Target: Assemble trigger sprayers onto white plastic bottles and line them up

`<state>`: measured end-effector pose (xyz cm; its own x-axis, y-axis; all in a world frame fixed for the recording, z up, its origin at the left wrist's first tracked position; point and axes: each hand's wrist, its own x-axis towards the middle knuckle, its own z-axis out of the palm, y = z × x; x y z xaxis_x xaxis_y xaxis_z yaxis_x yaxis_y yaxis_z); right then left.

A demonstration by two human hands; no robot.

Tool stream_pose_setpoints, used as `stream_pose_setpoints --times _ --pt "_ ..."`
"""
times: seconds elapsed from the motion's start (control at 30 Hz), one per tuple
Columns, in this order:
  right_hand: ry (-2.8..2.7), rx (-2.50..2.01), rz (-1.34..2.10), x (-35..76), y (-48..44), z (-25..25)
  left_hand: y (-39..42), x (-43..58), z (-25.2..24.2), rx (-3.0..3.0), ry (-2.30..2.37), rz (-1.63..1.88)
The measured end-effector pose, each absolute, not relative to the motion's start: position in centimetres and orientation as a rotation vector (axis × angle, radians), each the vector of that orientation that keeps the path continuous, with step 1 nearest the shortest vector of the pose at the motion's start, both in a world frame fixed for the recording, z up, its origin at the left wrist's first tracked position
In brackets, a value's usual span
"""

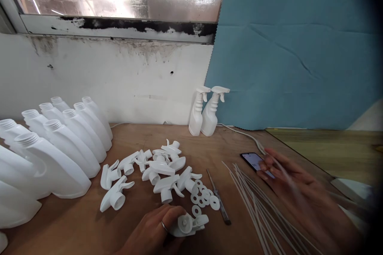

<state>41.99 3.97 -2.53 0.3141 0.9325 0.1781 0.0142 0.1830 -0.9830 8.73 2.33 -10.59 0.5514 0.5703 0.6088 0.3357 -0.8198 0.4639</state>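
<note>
At the bottom centre, my left hand (161, 225), a ring on one finger, is closed around a white trigger spray head (186, 224). Its round neck opening faces up. On the right, my right hand (302, 191) is smeared by motion, its fingers pinched on a thin translucent plastic tube (285, 177). Below and left of that hand lies a bundle of thin white tubes (257, 207). White ring washers (205, 196) are scattered just beyond the held spray head. More spray heads (161, 168) lie in a loose pile on the wooden table.
White bottles without caps (66, 159) stand in rows at the left. Two bottles with spray heads (196, 115) stand against the wall. A screwdriver-like tool (220, 201) lies between washers and tubes. A phone (253, 160) is partly behind my right hand; a white cable (239, 130) runs near it.
</note>
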Motion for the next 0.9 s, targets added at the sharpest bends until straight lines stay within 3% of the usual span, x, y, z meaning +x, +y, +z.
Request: stream_pose_setpoints --times 0.43,0.67,0.9 --pt "-2.077 -1.331 0.866 33.5 1.1 -6.2 2.4 8.2 -10.5 2.309 0.848 1.004" --pt "-1.768 -1.133 0.771 32.5 1.8 -4.6 3.0 8.2 -11.7 2.198 0.717 0.994" --pt "-1.995 -0.993 0.860 29.1 1.9 -3.7 3.0 8.2 -12.0 2.229 0.739 0.965"
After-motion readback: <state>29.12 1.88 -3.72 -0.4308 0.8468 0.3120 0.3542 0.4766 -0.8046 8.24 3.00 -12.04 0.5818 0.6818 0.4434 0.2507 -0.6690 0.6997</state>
